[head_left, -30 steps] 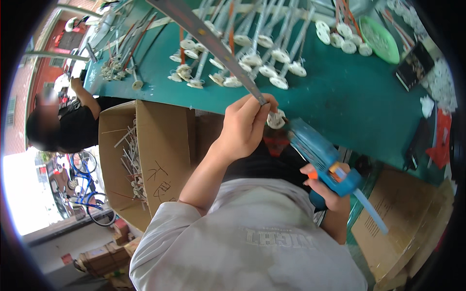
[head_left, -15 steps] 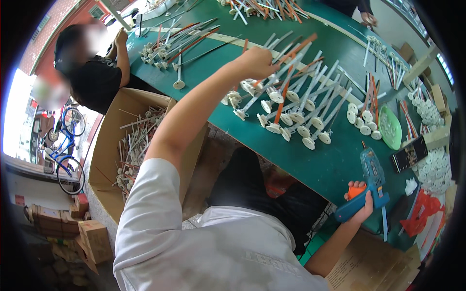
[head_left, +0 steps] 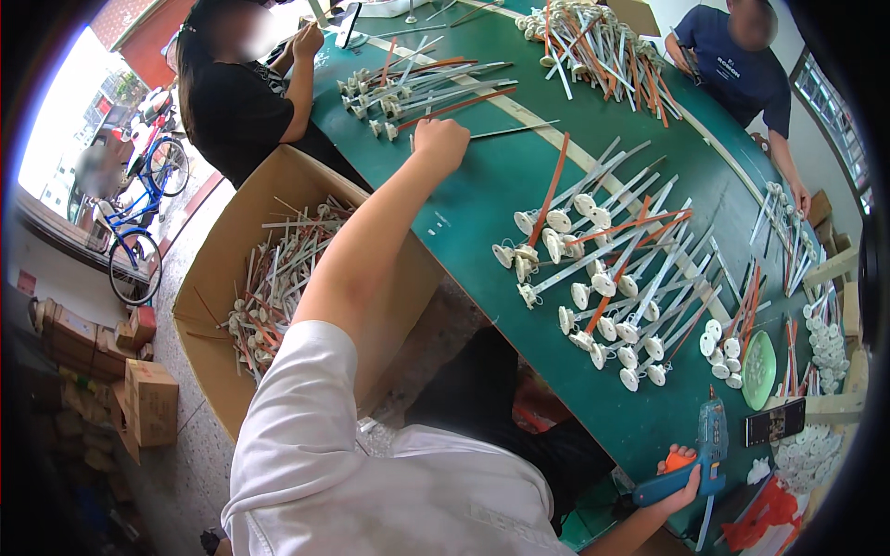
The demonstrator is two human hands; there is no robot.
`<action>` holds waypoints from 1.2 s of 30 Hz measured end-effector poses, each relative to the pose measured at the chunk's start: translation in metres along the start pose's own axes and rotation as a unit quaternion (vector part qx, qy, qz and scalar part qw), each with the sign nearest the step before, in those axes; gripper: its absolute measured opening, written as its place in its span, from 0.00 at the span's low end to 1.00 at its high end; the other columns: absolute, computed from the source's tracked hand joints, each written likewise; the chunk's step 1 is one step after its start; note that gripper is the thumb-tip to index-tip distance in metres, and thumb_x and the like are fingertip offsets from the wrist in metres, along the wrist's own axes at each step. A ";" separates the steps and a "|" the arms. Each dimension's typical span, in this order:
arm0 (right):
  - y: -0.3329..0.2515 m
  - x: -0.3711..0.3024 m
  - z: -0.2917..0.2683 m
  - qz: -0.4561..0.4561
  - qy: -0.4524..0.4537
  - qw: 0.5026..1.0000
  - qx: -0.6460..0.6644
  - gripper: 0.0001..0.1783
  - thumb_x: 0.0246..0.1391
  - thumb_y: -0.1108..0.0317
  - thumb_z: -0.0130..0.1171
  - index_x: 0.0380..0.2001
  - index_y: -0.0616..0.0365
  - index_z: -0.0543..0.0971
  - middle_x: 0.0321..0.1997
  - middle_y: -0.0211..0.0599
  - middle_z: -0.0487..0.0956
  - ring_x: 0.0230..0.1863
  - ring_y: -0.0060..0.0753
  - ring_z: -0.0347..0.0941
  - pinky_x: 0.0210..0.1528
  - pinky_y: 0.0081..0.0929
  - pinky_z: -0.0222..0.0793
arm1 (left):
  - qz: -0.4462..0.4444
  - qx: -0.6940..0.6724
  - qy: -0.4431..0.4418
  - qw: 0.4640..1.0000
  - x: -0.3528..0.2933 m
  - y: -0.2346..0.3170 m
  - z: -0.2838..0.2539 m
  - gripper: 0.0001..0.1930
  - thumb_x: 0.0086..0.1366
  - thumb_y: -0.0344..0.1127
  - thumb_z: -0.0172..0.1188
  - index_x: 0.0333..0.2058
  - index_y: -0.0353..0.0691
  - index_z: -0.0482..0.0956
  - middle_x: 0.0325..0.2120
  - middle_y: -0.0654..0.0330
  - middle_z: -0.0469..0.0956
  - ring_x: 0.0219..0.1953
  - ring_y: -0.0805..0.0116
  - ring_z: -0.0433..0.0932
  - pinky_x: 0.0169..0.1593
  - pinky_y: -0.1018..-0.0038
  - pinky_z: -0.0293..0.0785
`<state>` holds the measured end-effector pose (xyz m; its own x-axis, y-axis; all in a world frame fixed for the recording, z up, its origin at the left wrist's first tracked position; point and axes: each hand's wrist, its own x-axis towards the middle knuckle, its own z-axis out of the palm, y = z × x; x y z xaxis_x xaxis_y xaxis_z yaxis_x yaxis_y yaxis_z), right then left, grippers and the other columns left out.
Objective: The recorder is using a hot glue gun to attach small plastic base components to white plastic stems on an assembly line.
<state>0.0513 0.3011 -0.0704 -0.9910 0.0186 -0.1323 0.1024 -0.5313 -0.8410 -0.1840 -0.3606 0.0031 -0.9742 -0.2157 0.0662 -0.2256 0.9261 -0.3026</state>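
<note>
My left hand (head_left: 443, 144) is stretched far out over the green table (head_left: 464, 213), fingers curled closed. Just past them shows a small pale bit; the back of the hand hides what they hold. It is beside a pile of grey and brown strips with white discs (head_left: 399, 88). At the lower right, my right hand (head_left: 684, 489) grips a blue hot glue gun (head_left: 712, 435) with an orange trigger, nozzle up, a glue stick trailing from its back. Between my hands lies a wide group of disc-ended strips (head_left: 603, 287), discs toward me.
A cardboard box (head_left: 209, 343) full of strips stands left of my arm. A green bowl (head_left: 758, 371), a phone (head_left: 775, 423) and stacked white discs (head_left: 811, 459) sit at right. Co-workers (head_left: 236, 102) (head_left: 742, 74) work at the table's left and far right.
My left hand has moved left, from above the middle strips to the left pile. My view has shifted, showing more of the far right co-worker. The glue gun stays in my right hand.
</note>
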 end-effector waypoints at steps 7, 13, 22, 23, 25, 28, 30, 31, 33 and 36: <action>0.004 -0.005 -0.001 0.014 0.028 0.999 -0.015 0.19 0.65 0.53 0.50 0.47 0.58 0.72 0.48 0.37 0.72 0.57 0.37 0.67 0.37 0.27 0.70 | -0.096 -0.193 0.184 0.959 -0.017 -0.022 -0.041 0.10 0.56 0.33 0.61 0.36 0.43 0.87 0.33 0.50 0.84 0.38 0.47 0.85 0.43 0.57 0.81; 0.013 -0.003 0.016 -0.008 0.062 0.998 0.019 0.18 0.61 0.59 0.54 0.47 0.60 0.73 0.47 0.40 0.74 0.56 0.40 0.70 0.38 0.31 0.70 | 0.009 -0.654 0.219 0.724 -0.137 0.077 -0.116 0.08 0.57 0.26 0.70 0.35 0.30 0.86 0.26 0.57 0.86 0.31 0.73 0.86 0.38 0.78 0.80; 0.072 -0.094 0.094 -0.007 -0.093 0.995 -0.029 0.15 0.55 0.74 0.56 0.47 0.63 0.74 0.44 0.46 0.77 0.55 0.46 0.74 0.48 0.42 0.79 | 0.145 -0.645 0.141 0.737 -0.259 0.236 -0.078 0.05 0.56 0.22 0.68 0.33 0.33 0.86 0.24 0.57 0.85 0.27 0.73 0.85 0.34 0.79 0.78; 0.084 -0.100 0.096 -0.005 -0.109 0.993 -0.037 0.15 0.55 0.75 0.57 0.47 0.63 0.75 0.43 0.45 0.78 0.53 0.45 0.75 0.49 0.42 0.79 | 0.152 -0.643 0.129 0.740 -0.262 0.242 -0.076 0.05 0.56 0.22 0.68 0.33 0.33 0.86 0.24 0.57 0.85 0.27 0.73 0.85 0.34 0.79 0.78; 0.083 -0.102 0.108 -0.013 -0.091 0.991 -0.100 0.09 0.53 0.76 0.64 0.39 0.65 0.81 0.39 0.46 0.84 0.42 0.38 0.82 0.47 0.34 0.79 | 0.152 -0.626 0.161 0.747 -0.266 0.249 -0.073 0.05 0.56 0.22 0.69 0.32 0.35 0.86 0.22 0.57 0.84 0.25 0.72 0.85 0.31 0.79 0.75; 0.090 -0.098 0.106 -0.003 -0.110 0.985 -0.134 0.09 0.55 0.74 0.64 0.39 0.64 0.80 0.39 0.44 0.83 0.42 0.37 0.82 0.46 0.35 0.79 | 0.160 -0.608 0.142 0.765 -0.269 0.249 -0.076 0.05 0.58 0.21 0.69 0.34 0.31 0.86 0.25 0.59 0.85 0.29 0.73 0.85 0.36 0.80 0.77; 0.091 -0.091 0.109 -0.016 -0.127 0.978 -0.166 0.07 0.57 0.73 0.64 0.38 0.63 0.80 0.37 0.42 0.82 0.41 0.37 0.81 0.46 0.38 0.80 | 0.170 -0.588 0.123 0.781 -0.269 0.246 -0.078 0.05 0.60 0.19 0.68 0.36 0.29 0.85 0.29 0.60 0.85 0.33 0.76 0.84 0.40 0.82 0.78; 0.091 -0.088 0.113 -0.013 -0.127 0.978 -0.163 0.07 0.57 0.73 0.64 0.38 0.63 0.80 0.37 0.42 0.82 0.41 0.37 0.81 0.46 0.38 0.80 | 0.168 -0.585 0.120 0.784 -0.268 0.246 -0.077 0.05 0.60 0.19 0.68 0.36 0.29 0.85 0.29 0.60 0.85 0.33 0.76 0.84 0.40 0.82 0.78; 0.093 -0.082 0.120 -0.067 -0.091 0.970 -0.215 0.07 0.54 0.71 0.67 0.34 0.63 0.82 0.29 0.41 0.84 0.29 0.32 0.82 0.35 0.27 0.77 | 0.162 -0.606 0.158 0.763 -0.266 0.249 -0.072 0.06 0.55 0.21 0.69 0.33 0.34 0.86 0.22 0.57 0.85 0.26 0.70 0.86 0.33 0.79 0.77; 0.092 -0.079 0.127 -0.067 -0.082 0.970 -0.219 0.06 0.54 0.71 0.66 0.30 0.63 0.81 0.24 0.37 0.82 0.25 0.31 0.79 0.31 0.26 0.74 | 0.168 -0.607 0.154 0.761 -0.266 0.248 -0.073 0.06 0.55 0.21 0.69 0.33 0.34 0.86 0.22 0.57 0.85 0.26 0.69 0.86 0.33 0.79 0.77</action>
<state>0.1279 0.1432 -0.0707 -0.9947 -0.0905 0.0489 -0.0377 -0.1221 -0.9918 0.0185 -0.0510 -0.0199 -0.8901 0.0065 0.4557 0.3816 0.5572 0.7375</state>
